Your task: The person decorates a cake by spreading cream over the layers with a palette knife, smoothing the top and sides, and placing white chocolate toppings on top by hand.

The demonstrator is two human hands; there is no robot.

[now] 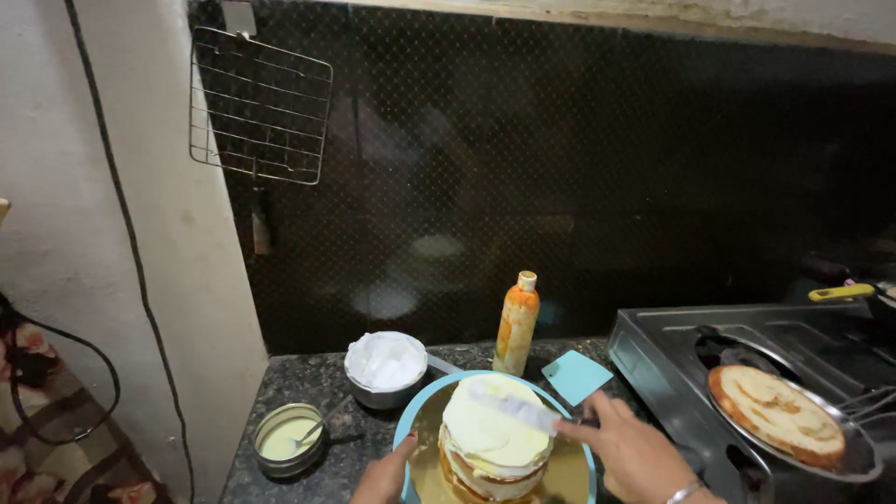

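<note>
Right hand (pixel 627 450): closed on the handle end of a spatula (pixel 515 410); the blade is white w/ cream and lies flat over the cake top.
Left hand (pixel 387 476): only partly in view at the bottom edge, fingers touching the rim of the blue turntable (pixel 408 431). I cannot tell if it really grips or only rests there.
Cake (pixel 493 439): stands in the middle of a gold board on the turntable, layered, cream on top, sides not yet covered so the brown layers show.
Step now (my judgement): smoothing the cream on top.
How to do well: I think the blade should stay nearly flat w/ light pressure, and the left hand should steady the turntable, so cream spreads to the edge even & no crumbs lift.
Risk: too much push can slide the layers, they look soft.
Cream bowl (pixel 385 368): metal, full of white cream, just behind the turntable, left.
Small tin (pixel 288 437): round, pale yellow liquid inside w/ a spoon, on the dark counter near the left hand.
Bottle (pixel 516 323): tall squeeze type, orange w/ white cap, no label I can read, behind the cake.
Scraper (pixel 576 375): light blue, flat square, just beside the bottle.
Stove (pixel 672 359): at right, a pan on it holds one more sponge layer (pixel 775 413).
Wall: wire rack (pixel 259 107) hangs up left.
</note>
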